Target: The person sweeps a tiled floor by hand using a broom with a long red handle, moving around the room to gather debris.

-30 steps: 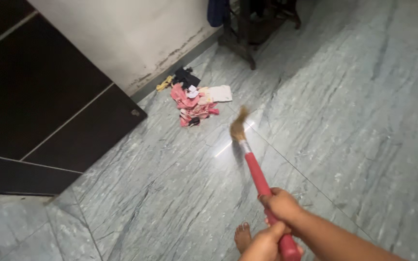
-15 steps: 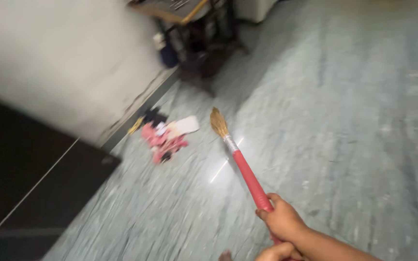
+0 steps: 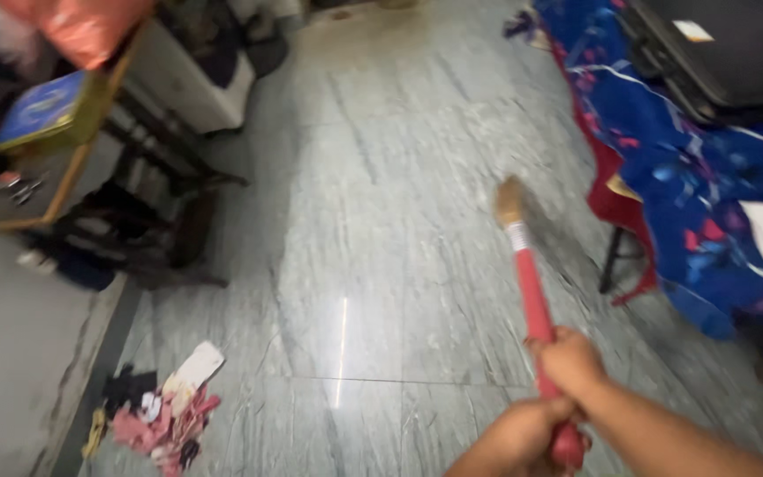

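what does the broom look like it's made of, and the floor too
Broom: the red handle looks like smooth plastic or a plastic sleeve, with a silvery band, perhaps metal, below tan bristles that look like dried grass or straw, though blurred. Floor: large polished stone slabs, likely grey-green veined marble, glossy enough to reflect a light streak.

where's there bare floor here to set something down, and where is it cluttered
Bare floor runs up the middle, between the dark table legs on the left and the blue cloth on the right. Crowded: the scrap pile by the left wall and under that table. Both hands grip the red-handled broom.
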